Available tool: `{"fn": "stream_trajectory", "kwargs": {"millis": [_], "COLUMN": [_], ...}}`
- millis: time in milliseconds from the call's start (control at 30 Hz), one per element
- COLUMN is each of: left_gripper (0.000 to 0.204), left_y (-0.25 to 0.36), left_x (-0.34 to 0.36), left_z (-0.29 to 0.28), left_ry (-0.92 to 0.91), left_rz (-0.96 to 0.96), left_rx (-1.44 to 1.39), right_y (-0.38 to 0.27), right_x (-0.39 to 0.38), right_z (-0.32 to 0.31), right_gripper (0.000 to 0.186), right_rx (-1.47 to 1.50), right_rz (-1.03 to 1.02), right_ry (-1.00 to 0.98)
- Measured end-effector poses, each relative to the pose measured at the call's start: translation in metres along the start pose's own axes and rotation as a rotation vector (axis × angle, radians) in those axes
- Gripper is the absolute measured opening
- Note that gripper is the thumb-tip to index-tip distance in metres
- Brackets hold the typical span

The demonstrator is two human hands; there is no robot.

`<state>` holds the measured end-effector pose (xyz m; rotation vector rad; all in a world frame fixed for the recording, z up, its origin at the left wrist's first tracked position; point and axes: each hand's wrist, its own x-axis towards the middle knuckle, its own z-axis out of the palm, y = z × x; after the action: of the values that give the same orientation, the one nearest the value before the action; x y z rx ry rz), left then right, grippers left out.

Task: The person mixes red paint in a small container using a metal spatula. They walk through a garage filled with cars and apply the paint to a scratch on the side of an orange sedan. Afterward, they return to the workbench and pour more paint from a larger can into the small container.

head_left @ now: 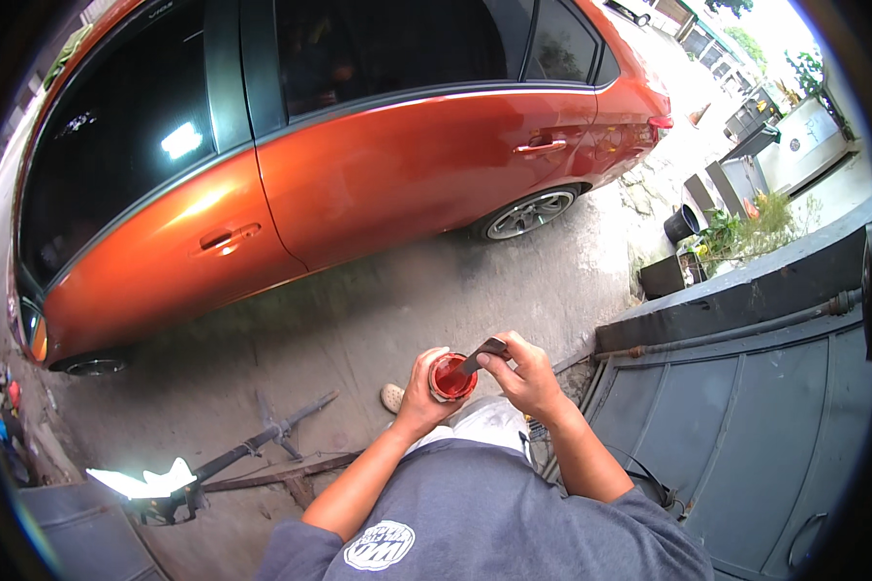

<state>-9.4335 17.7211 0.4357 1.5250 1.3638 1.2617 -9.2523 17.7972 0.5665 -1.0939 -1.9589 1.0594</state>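
Red, wet-looking material (pixel 446 374) is contained in a small round can (pixel 465 394), which is held in front of the grey shirt (pixel 475 504). The can's wall is clasped by the left hand (pixel 420 395), its fingers curled around the left side; the open mouth is turned upward, toward the head, and the can's long axis is set roughly upright. A flat dark tool (pixel 482 354) is pinched between thumb and fingers by the right hand (pixel 527 376). Its long axis is slanted from upper right to lower left, the lower end being pointed into the can; how deep that end is dipped cannot be told. Beyond, an orange car (pixel 407 179) is seen.
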Motion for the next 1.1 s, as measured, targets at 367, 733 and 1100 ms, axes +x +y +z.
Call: {"fn": "stream_trajectory", "kwargs": {"millis": [367, 733, 1100], "left_gripper": [0.085, 0.091, 0.09], "left_y": [0.008, 0.015, 0.056], "left_x": [0.074, 0.193, 0.293], "left_z": [0.041, 0.258, 0.451], "left_ry": [0.041, 0.018, -0.172], "left_rz": [-0.045, -0.076, 0.025], "left_rx": [-0.022, -0.127, 0.022], "right_y": [0.015, 0.149, 0.257], "right_x": [0.066, 0.071, 0.058], "right_z": [-0.065, -0.271, -0.464], "right_gripper": [0.016, 0.014, 0.014], "right_rx": [0.019, -0.017, 0.019], "right_rz": [-0.017, -0.096, -0.026], "right_ry": [-0.146, 0.005, 0.071]}}
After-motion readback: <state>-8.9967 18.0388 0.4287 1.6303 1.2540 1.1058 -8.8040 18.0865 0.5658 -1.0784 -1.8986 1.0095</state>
